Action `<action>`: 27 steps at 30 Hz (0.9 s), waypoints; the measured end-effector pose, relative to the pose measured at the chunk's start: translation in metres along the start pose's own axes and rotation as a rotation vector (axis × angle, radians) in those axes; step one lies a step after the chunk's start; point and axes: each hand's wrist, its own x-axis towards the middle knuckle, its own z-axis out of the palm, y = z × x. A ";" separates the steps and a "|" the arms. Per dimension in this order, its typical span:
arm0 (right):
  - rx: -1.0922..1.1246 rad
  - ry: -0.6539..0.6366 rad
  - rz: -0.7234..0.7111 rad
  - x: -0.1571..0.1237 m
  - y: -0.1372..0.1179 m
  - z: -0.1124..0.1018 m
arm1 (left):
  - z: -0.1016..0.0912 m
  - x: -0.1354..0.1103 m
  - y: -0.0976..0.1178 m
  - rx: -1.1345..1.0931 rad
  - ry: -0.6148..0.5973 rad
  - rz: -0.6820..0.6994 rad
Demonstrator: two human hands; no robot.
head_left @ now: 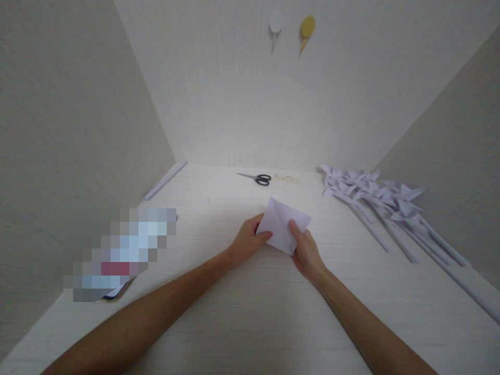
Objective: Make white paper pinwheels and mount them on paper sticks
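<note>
A square of white paper with crease lines is held between both hands, one corner pointing away from me. My left hand grips its left side, the thumb lying on top and the other fingers behind. On the lower right side, my right hand pinches the paper with its thumb on the face; its other fingers are mostly hidden underneath. Beyond the paper, a pair of scissors with black handles lies on the table, blades to the left.
Several white paper pinwheels on paper sticks are piled at the right. A rolled paper stick lies at the back left. A blurred-out device rests at the left. White and yellow round-headed items are on the back wall.
</note>
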 end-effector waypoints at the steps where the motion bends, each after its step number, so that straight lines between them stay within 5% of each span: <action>1: 0.060 0.003 0.032 0.000 -0.001 0.002 | 0.000 0.000 0.000 0.000 0.007 0.006; 13: 0.280 -0.086 0.302 0.002 -0.009 -0.001 | -0.003 -0.003 0.007 0.175 -0.075 0.146; 23: -0.050 -0.018 -0.046 0.003 0.000 -0.004 | 0.000 -0.003 0.006 0.082 0.028 -0.018; 27: -0.130 -0.008 -0.064 0.005 0.004 -0.009 | 0.002 -0.004 0.008 -0.045 0.010 -0.063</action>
